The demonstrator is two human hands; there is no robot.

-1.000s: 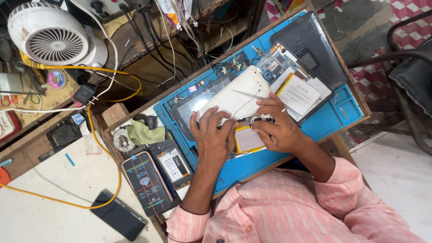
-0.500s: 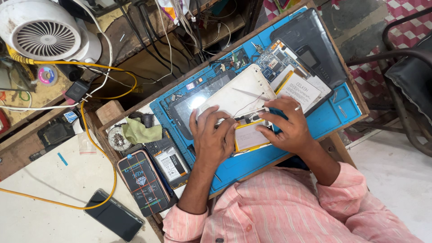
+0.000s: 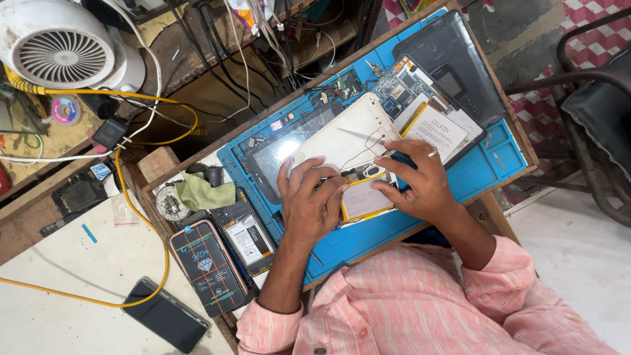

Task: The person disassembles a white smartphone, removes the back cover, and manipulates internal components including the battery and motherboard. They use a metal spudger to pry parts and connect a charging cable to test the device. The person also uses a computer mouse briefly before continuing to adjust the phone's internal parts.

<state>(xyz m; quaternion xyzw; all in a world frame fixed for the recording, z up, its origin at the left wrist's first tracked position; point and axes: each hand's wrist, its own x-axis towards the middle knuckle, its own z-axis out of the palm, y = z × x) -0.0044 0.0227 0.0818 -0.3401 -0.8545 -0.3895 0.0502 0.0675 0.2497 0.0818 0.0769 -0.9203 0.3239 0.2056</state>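
Head view looks down on a blue repair mat (image 3: 490, 167) covering a wooden surface (image 3: 158, 164), where a tablet lies disassembled. Its white back cover (image 3: 345, 135) is off and lies across the mat, with thin wires (image 3: 368, 148) trailing over it; the dark screen panel (image 3: 282, 148) sits beside it, and a bare circuit board (image 3: 404, 82) lies further up next to a dark case (image 3: 453, 62). A yellow-edged battery (image 3: 365, 197) lies between both hands, near the mat's front edge.

Left hand (image 3: 309, 204) presses flat, fingers spread, on the lower corner of the white cover and the battery's edge. Right hand (image 3: 417, 181) is curled beside the battery, its fingertips (image 3: 381, 187) drawn together at the battery's upper corner; whether they pinch a small tool or a wire end I cannot tell.

Judging by how things lie, the opening-up is done and the parts are separated; work at the battery and its wires looks in hand, and reassembly has not begun. Off the mat sit a green cloth (image 3: 204, 190), two phones (image 3: 210, 266) and a white fan (image 3: 62, 49).
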